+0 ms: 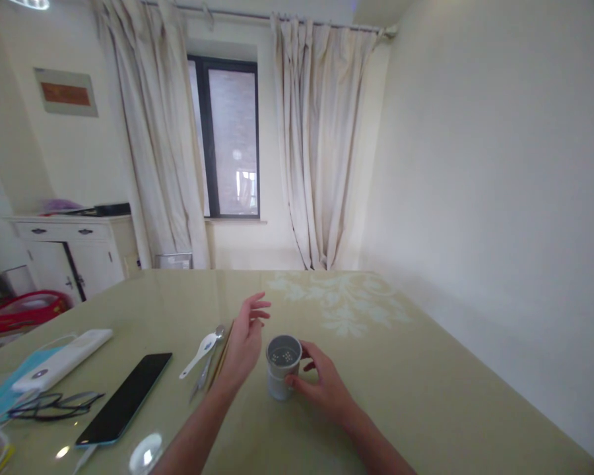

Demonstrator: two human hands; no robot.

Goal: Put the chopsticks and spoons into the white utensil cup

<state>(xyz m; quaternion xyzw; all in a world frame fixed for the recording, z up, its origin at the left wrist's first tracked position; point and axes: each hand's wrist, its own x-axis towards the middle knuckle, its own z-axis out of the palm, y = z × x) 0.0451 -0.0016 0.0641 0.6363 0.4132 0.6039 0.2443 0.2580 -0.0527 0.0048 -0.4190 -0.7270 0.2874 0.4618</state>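
A grey cylindrical holder with small holes in its bottom stands upright on the table. Thumb in front and fingers at its right side and rim, my right hand grips it. To the left of the holder, my left hand is raised with its fingers stretched out and apart, holding nothing. Left of that forearm lie a white spoon, a metal spoon and thin brown chopsticks, partly covered by my left wrist.
A black phone with a cable lies at the left, by folded glasses, a white power strip and a blue mask. A small clear round lid-like object is near my left forearm. A wall borders the table's right side.
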